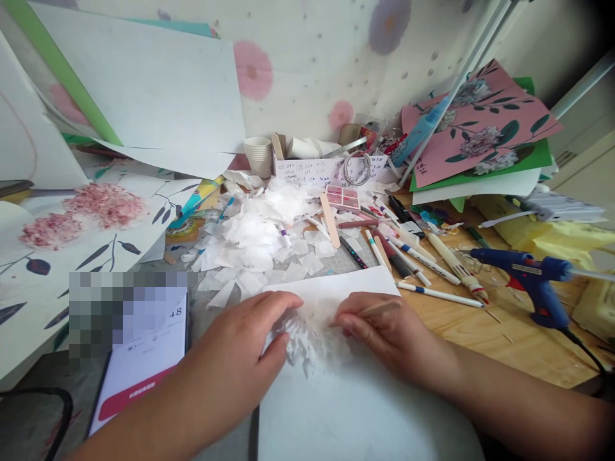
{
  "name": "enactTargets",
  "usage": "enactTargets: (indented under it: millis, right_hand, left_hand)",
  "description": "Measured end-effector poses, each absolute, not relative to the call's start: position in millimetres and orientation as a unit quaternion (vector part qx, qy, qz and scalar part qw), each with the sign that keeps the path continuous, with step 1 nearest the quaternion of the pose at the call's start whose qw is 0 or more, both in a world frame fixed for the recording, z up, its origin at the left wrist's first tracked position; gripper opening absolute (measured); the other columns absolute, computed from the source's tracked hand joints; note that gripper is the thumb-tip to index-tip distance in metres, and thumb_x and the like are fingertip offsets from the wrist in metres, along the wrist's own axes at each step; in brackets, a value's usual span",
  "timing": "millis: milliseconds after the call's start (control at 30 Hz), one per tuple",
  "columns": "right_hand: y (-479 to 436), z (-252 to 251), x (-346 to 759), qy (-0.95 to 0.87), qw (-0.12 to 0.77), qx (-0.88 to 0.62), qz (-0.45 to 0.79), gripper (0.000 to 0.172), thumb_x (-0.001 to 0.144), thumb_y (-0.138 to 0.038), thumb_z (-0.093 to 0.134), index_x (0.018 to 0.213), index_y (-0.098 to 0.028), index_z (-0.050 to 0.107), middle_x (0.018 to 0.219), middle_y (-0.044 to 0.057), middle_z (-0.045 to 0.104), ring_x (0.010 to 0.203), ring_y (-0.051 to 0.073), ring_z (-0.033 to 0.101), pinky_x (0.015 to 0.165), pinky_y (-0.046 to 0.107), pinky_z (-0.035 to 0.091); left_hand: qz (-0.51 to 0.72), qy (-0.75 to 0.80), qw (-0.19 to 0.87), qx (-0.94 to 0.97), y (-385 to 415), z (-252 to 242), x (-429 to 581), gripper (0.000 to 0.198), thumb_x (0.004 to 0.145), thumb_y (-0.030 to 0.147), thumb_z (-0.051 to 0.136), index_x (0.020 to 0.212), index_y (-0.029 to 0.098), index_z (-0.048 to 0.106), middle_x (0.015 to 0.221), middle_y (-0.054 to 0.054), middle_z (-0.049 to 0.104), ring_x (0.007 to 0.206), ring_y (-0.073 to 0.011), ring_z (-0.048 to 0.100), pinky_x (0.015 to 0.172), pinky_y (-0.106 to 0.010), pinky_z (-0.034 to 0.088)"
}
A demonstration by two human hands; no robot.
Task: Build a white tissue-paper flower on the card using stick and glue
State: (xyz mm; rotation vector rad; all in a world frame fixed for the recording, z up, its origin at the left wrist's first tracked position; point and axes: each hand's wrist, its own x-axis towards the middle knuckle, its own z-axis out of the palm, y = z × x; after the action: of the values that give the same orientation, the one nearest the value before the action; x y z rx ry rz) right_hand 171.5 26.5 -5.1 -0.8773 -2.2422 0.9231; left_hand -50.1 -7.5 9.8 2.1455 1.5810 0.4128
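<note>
Paper: a large white sheet [355, 410] lies flat under both hands, smooth and bare except for a fluffy, crumpled tissue cluster [307, 336], also white, sitting between the hands. The left hand [240, 355] rests open, palm down, fingertips pressing the cluster's left edge. The right hand [384, 330] pinches a thin wooden stick [379, 307] whose tip meets the cluster's right side; beyond the fingers lies a loose heap of tissue squares [262, 243].
</note>
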Motion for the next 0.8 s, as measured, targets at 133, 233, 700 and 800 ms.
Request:
enactTargets:
  millis: [133,233,700,800]
  right_hand:
    - [34,-7,187,-0.688,0.401,-0.351,0.492,0.024,0.095,-0.032,0.044,0.083,-0.017,0.059,0.07,0.001,0.057,0.061,0.011,0.054,0.057,0.023,0.045]
    - [35,-1,196,-0.641,0.457,-0.349,0.509,0.018,0.093,-0.032,0.049,0.09,-0.02,0.062,0.074,0.001,0.059,0.066,0.012,0.055,0.062,0.024,0.046]
    - [25,17,185,-0.745,0.321,-0.369,0.453,0.017,0.088,-0.03,0.055,0.084,-0.018,0.067,0.081,0.003,0.064,0.074,0.012,0.059,0.066,0.022,0.045]
    - [24,16,186,-0.725,0.302,-0.349,0.511,0.019,0.087,-0.033,0.057,0.084,-0.017,0.067,0.078,0.003,0.064,0.072,0.012,0.059,0.065,0.021,0.046]
  left_hand:
    - [0.154,0.564,0.215,0.782,-6,12,-54,0.027,0.082,0.016,0.042,0.103,0.028,0.054,0.108,0.003,0.06,0.098,-0.0172,0.057,0.082,-0.032,0.046]
    - [0.159,0.543,0.214,0.796,-7,12,-54,0.024,0.081,0.012,0.041,0.091,0.026,0.058,0.111,0.003,0.058,0.101,-0.0163,0.056,0.085,-0.031,0.045]
    - [0.143,0.543,0.188,0.806,-10,10,-52,0.039,0.083,0.02,0.045,0.12,0.028,0.055,0.131,-0.002,0.048,0.117,-0.0204,0.048,0.1,-0.039,0.039]
    - [0.154,0.504,0.213,0.823,-11,15,-52,0.036,0.081,0.013,0.045,0.108,0.03,0.062,0.132,-0.001,0.047,0.116,-0.0194,0.049,0.099,-0.037,0.04]
